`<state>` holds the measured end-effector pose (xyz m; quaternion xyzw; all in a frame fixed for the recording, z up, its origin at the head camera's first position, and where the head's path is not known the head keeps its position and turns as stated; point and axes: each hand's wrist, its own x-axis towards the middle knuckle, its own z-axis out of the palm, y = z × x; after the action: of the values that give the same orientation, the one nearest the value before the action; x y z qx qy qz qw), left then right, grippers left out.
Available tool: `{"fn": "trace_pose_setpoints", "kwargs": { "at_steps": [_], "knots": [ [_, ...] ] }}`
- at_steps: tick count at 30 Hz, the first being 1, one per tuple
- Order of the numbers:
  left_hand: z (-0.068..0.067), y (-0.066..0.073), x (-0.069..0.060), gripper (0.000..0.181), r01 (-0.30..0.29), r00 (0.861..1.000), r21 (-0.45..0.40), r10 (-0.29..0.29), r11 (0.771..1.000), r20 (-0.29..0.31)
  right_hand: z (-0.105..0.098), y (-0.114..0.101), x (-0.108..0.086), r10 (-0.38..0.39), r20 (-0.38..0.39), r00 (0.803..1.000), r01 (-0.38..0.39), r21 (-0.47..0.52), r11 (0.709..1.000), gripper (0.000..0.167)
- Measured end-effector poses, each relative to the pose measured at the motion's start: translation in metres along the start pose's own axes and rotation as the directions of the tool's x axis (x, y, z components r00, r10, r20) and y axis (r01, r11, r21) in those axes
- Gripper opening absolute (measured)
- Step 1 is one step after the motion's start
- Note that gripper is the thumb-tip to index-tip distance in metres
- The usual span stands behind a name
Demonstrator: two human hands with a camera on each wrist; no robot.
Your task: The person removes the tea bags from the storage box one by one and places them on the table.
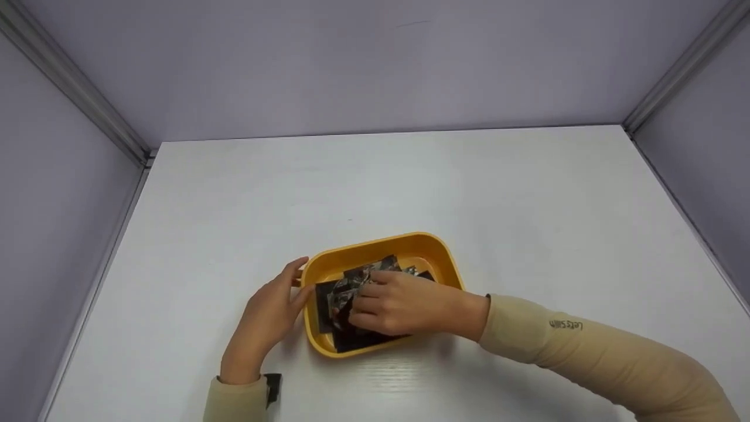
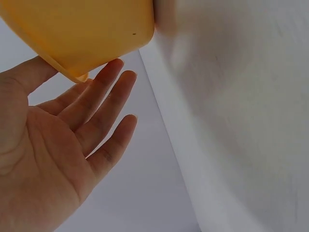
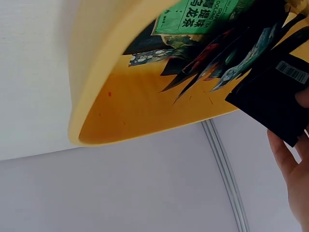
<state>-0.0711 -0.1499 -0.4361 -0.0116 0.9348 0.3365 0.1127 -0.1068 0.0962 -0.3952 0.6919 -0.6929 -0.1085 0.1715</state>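
The left hand (image 1: 270,308) is holding the tub (image 1: 363,253); inside, the right hand (image 1: 392,305) is pinching a black packet (image 3: 270,96), probably needing gentle lifting.

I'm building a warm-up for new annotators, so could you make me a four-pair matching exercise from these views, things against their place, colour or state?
Things
1. Left hand
2. Right hand
3. Bin
4. Green label

Descriptions
A. Holds a black, barcoded packet
B. Bears dark printed characters
C. Grips the bin's rim
D. Yellow, on a white table

Pairs: 1-C, 2-A, 3-D, 4-B
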Motion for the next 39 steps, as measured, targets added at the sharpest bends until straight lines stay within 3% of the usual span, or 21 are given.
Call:
{"fn": "trace_pose_setpoints", "kwargs": {
  "at_steps": [10,19,28,33,39],
  "knots": [
    [-0.003,-0.002,0.0,0.049,0.006,1.0,-0.019,-0.006,1.0,0.023,-0.001,0.013,-0.017,0.043,-0.111,0.993,-0.047,-0.029,0.998,0.02],
    [-0.005,-0.002,-0.004,0.047,-0.001,1.0,-0.026,0.002,1.0,0.031,-0.001,0.038,-0.038,0.092,-0.296,0.951,-0.112,-0.054,0.992,0.025],
    [-0.005,-0.001,-0.004,0.049,0.007,0.999,-0.028,-0.006,1.0,0.042,0.013,0.068,-0.066,0.204,-0.335,0.92,-0.223,-0.019,0.975,0.05],
    [-0.005,-0.001,-0.004,0.049,0.002,0.999,-0.035,-0.001,0.999,0.043,0.027,0.084,-0.083,0.258,-0.345,0.903,-0.275,-0.001,0.961,0.042],
    [-0.005,0.0,-0.004,0.049,0.003,0.999,-0.046,-0.001,0.999,0.041,0.045,0.105,-0.103,0.403,-0.319,0.858,-0.406,0.06,0.912,0.031]
  ]
}}
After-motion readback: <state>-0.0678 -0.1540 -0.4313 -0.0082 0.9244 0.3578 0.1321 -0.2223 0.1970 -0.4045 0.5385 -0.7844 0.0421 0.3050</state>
